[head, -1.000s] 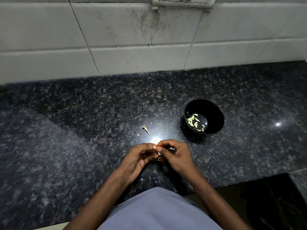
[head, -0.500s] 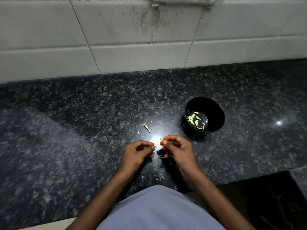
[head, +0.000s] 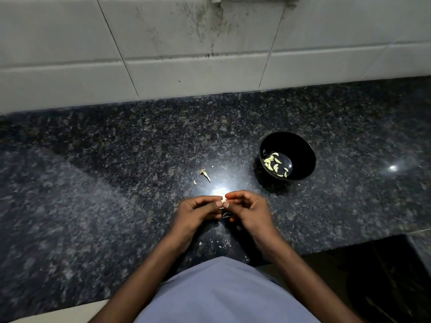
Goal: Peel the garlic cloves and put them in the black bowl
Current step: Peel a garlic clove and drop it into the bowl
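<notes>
From the head view I see my left hand and right hand meet fingertip to fingertip near the front edge of the speckled, glossy granite worktop. Together they pinch one small pale clove; most of it is hidden by fingers. The round black bowl sits toward the right, well apart, holding curved peeled cloves. A dry stem scrap lies mid-worktop. Tiny skin flakes by the front edge are hard to make out.
</notes>
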